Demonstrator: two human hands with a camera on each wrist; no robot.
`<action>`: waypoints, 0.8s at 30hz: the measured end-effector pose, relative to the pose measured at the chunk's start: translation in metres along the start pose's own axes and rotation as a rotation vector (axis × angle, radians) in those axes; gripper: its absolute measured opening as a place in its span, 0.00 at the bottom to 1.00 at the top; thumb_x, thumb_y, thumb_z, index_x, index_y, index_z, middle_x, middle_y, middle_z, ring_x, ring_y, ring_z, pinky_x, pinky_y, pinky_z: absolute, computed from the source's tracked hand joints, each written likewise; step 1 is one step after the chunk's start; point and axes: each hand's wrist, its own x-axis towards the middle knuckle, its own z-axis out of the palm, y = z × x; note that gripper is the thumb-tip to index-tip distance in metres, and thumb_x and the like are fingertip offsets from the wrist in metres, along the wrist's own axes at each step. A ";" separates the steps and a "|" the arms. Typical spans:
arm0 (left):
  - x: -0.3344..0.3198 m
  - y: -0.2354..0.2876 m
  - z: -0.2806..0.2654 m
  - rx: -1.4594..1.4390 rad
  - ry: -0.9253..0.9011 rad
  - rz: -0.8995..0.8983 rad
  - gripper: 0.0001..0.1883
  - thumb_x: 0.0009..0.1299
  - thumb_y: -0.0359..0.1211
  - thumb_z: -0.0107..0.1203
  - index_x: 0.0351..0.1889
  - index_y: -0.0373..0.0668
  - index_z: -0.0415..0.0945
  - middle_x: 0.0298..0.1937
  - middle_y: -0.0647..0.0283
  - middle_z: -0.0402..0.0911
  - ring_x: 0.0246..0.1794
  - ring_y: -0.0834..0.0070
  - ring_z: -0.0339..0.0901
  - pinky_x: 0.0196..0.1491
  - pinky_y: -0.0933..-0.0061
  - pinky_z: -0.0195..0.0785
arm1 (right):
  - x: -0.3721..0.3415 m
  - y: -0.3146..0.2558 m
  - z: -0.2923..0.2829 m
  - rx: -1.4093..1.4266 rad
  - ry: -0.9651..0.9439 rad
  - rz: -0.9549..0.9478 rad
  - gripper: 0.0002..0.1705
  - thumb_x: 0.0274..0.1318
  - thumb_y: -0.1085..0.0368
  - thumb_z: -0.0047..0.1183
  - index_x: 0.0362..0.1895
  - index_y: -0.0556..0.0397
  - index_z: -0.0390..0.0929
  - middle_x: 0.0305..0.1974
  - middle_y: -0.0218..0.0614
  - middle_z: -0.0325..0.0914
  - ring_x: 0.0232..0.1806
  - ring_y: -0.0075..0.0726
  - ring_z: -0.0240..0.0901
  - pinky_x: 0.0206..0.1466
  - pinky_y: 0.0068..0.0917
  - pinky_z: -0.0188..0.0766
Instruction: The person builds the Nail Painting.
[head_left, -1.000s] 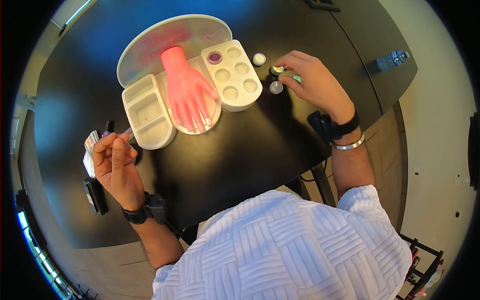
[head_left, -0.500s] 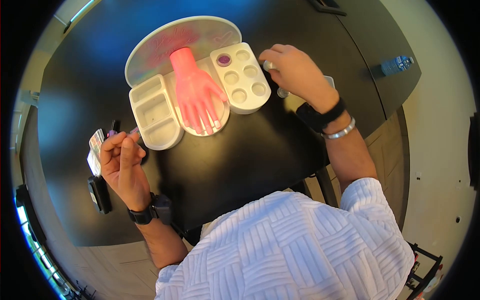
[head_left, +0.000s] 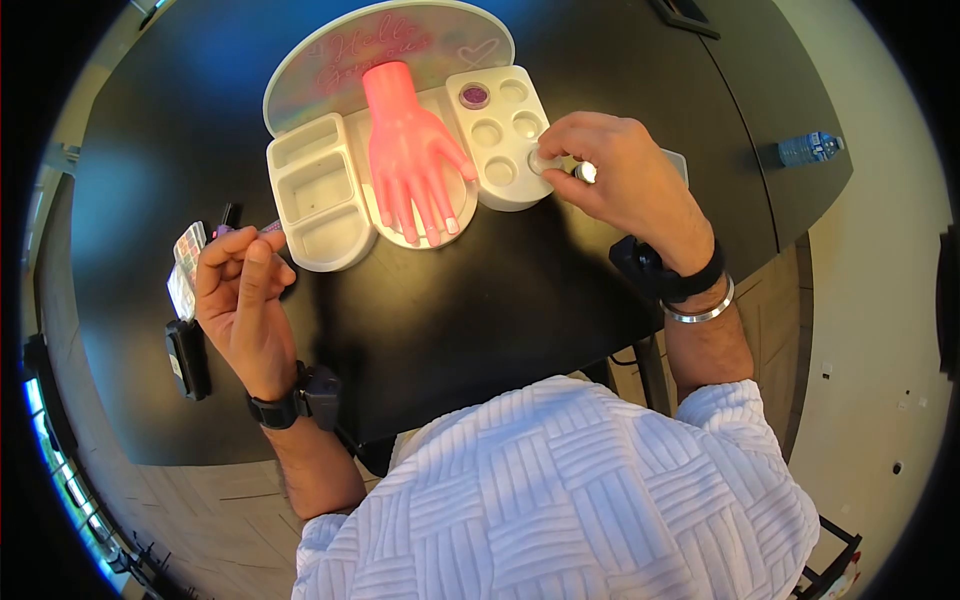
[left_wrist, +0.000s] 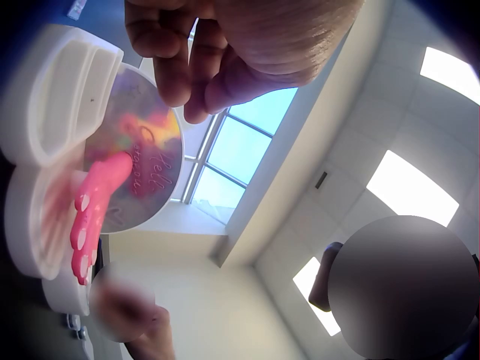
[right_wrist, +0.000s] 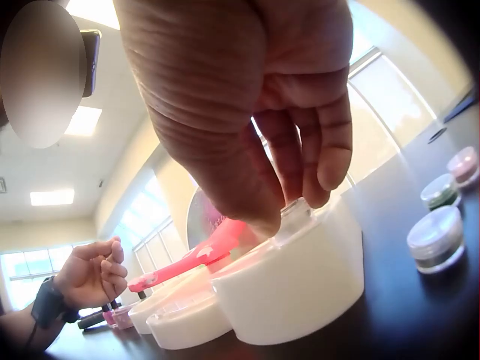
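My right hand (head_left: 632,172) pinches a small clear jar (right_wrist: 295,217) between thumb and fingertips, at the right edge of the white organizer's block of round wells (head_left: 499,138). Purple glitter fills another jar (head_left: 474,96), seated in the top left well. In the organizer's middle lies a pink practice hand (head_left: 408,140), palm down, with white tips on some of its nails. My left hand (head_left: 248,305) is raised beside the organizer's left block (head_left: 318,195), its fingers loosely bent with nothing visible in them.
Several small lidded jars (right_wrist: 436,238) stand on the dark table right of the organizer. A water bottle (head_left: 810,149) lies farther right. Beyond my left hand are a colored palette (head_left: 187,250) and a black case (head_left: 187,358). A rounded panel (head_left: 335,48) rises behind the organizer.
My right hand has gone from the jars on the table to the organizer's wells, bringing a small jar along. My left hand stays raised in much the same pose. The head view has shifted slightly.
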 end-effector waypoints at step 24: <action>0.000 -0.003 0.000 -0.014 0.009 -0.027 0.10 0.84 0.27 0.61 0.60 0.36 0.82 0.52 0.54 0.92 0.35 0.80 0.77 0.41 0.75 0.70 | -0.041 0.023 -0.006 -0.121 -0.016 0.205 0.14 0.57 0.71 0.72 0.46 0.54 0.84 0.46 0.46 0.84 0.44 0.61 0.84 0.47 0.49 0.81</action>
